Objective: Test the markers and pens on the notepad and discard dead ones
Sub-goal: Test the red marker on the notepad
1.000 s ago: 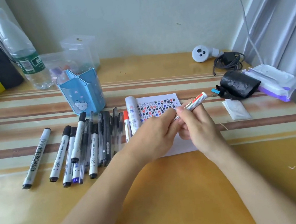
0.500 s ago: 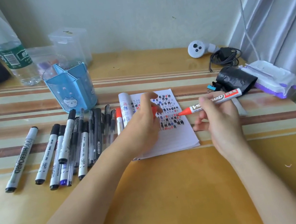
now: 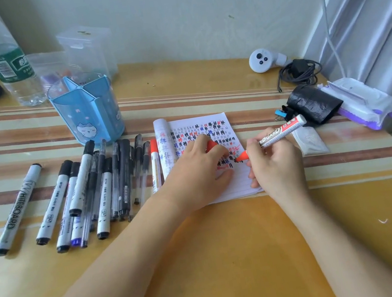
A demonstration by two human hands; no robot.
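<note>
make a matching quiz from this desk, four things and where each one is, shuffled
Things:
1. red marker
2. red cap
3. blue pen holder
4. water bottle

Places:
a. far left, at the back
b. in the left hand
c. in the right hand
d. just beyond the row of pens

Pairs: 1-c, 2-b, 3-d, 4-a
</note>
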